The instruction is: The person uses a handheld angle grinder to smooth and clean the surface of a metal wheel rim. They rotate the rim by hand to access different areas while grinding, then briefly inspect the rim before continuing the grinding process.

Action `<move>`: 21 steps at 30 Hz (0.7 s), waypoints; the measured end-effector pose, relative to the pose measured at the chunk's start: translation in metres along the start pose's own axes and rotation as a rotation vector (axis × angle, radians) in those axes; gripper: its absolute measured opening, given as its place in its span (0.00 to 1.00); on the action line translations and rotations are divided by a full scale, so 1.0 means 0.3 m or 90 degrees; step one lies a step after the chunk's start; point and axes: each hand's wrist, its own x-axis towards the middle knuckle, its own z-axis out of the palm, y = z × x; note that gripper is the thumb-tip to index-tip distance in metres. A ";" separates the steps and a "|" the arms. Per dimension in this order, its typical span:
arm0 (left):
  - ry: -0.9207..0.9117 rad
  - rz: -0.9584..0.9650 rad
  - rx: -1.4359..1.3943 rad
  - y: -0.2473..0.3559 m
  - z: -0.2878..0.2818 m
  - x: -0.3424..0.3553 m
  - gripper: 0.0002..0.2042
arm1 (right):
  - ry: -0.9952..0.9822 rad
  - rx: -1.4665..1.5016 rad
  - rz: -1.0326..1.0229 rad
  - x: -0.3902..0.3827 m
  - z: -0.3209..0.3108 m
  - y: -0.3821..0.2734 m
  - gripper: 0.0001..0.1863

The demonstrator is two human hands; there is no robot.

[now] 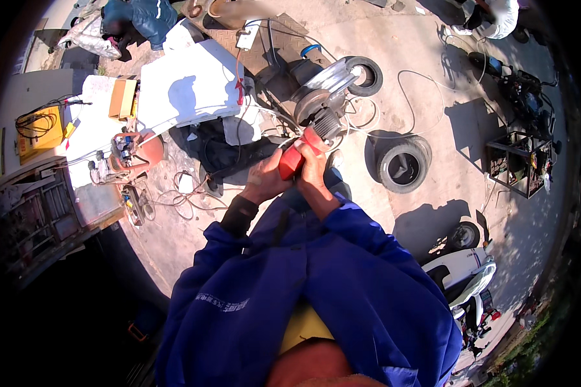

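Both my hands are wrapped round a red handheld power tool [292, 162] in front of my body. My left hand [266, 179] grips its left side, and my right hand [312, 169] closes over its right side and top. Just beyond the red body is a grey ribbed metal part [327, 124]; I cannot tell whether it belongs to the tool. A round grey disc shape [311, 106] lies behind it, beside a shiny curved metal piece [332, 79]. A tyre [365, 76] touches this cluster at its far right.
Stacked tyres [401, 169] lie to the right, near a metal frame [518, 161]. White cables [400, 80] loop over the ground. At left are a white-covered table [193, 84], an orange compressor tank [150, 151] and a yellow box [40, 134]. Other people [152, 22] are at the far edge.
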 end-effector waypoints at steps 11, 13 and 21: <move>-0.060 -0.040 0.019 0.177 -0.049 0.151 0.33 | 0.039 0.060 -0.006 0.092 0.033 -0.220 0.15; -0.070 -0.051 0.032 0.198 -0.061 0.161 0.33 | 0.037 0.034 -0.019 0.096 0.039 -0.237 0.15; -0.045 -0.062 -0.013 0.147 -0.034 0.088 0.33 | 0.012 0.024 -0.019 0.068 -0.015 -0.129 0.14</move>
